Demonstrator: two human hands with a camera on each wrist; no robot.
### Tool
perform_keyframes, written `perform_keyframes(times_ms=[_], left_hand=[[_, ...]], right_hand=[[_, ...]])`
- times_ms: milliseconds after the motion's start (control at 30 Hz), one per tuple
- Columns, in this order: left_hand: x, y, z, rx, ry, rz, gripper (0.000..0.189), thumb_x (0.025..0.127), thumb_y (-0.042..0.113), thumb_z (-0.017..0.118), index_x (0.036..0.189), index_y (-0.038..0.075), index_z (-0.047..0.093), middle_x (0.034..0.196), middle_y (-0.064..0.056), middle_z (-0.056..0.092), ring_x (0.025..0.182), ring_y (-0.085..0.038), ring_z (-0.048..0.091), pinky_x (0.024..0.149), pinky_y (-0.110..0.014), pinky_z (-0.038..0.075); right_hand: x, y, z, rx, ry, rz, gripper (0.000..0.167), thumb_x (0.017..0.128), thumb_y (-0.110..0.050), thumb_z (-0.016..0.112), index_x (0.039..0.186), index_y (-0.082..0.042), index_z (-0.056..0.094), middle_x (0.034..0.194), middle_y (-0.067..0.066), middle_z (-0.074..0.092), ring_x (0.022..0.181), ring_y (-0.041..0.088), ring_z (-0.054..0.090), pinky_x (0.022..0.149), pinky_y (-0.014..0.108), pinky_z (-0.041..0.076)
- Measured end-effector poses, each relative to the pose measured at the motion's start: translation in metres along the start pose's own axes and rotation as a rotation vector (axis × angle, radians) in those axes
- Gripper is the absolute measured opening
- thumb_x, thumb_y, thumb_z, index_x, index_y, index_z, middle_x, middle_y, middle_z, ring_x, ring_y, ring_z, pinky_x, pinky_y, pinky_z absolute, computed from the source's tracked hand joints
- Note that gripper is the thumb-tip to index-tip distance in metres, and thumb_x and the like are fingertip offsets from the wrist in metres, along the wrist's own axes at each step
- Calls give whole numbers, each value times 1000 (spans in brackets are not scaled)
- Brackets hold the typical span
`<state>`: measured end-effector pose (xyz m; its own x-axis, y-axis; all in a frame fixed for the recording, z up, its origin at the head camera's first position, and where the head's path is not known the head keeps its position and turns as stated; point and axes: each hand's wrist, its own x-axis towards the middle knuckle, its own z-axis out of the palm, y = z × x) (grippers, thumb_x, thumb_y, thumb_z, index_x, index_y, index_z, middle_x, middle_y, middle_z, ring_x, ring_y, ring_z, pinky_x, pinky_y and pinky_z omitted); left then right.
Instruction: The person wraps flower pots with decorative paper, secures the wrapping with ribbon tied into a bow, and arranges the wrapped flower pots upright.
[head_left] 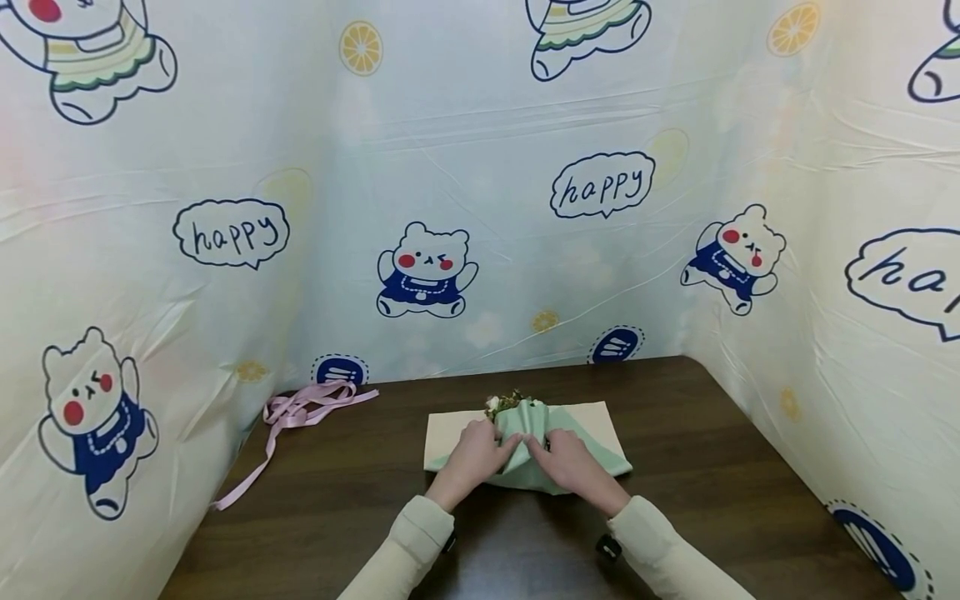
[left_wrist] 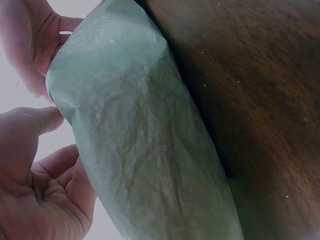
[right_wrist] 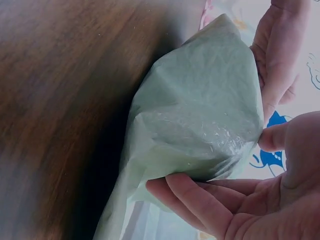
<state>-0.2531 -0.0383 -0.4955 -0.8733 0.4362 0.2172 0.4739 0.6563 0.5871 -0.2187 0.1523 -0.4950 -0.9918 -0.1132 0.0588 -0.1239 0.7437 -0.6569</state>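
A small bunch of flowers [head_left: 493, 406] with pale blooms pokes out at the far end of a sheet of light green wrapping paper [head_left: 523, 417]. The paper is folded up over the bunch and hides most of it. From the left, my left hand [head_left: 480, 454] holds the folded paper, its thumb at the paper's edge in the left wrist view. My right hand [head_left: 572, 460] grips the other side; in the right wrist view its thumb and fingers [right_wrist: 192, 200] close on the green fold. Both thumbs come near each other over the middle of the bundle.
Under the bundle lies a cream sheet [head_left: 450, 427], its corners showing left and right. A loose pink ribbon [head_left: 300, 410] is heaped at the table's back left, one end trailing forward. The dark wooden table [head_left: 322, 508] meets printed curtains [head_left: 495, 167] at its back and sides.
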Motion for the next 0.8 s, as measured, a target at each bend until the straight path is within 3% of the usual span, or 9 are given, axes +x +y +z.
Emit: perform_keyframes(times_ms=[167,333,533,700,800], left_hand=[[-2,-4,-2,-22,-33,9,62,105,35,57,51,19,33,41,11,21,34,-4,22,39,-21,28],[-1,-9,-5,-40,-39,30,59,106,22,56,51,19,34,42,11,24,36,-5,26,41,-21,29],[-1,-14,-7,-84,-84,23,58,105,19,57,50,18,38,41,11,26,34,-5,27,39,-21,30],[0,-18,-11,-116,-112,62,47,105,16,58,58,12,62,44,5,41,37,-6,37,42,-22,36],[0,-21,-13,-128,-127,71,29,104,13,60,84,4,79,57,-3,60,44,-6,48,48,-22,43]], right_hand=[[2,-4,2,-28,6,40,58,101,-56,53,59,-15,46,54,-1,44,47,14,44,46,29,36],[4,-9,4,-58,22,57,56,99,-53,58,60,-14,47,55,1,45,47,16,44,47,30,36],[6,-12,4,-88,3,48,62,96,-56,59,53,-18,39,49,-4,35,42,13,35,44,28,31],[12,-14,5,-125,-4,76,65,94,-62,59,52,-18,35,49,-5,30,42,12,31,43,27,27],[16,-15,6,-166,-3,98,66,93,-63,59,52,-17,35,49,-3,30,42,13,31,43,27,27]])
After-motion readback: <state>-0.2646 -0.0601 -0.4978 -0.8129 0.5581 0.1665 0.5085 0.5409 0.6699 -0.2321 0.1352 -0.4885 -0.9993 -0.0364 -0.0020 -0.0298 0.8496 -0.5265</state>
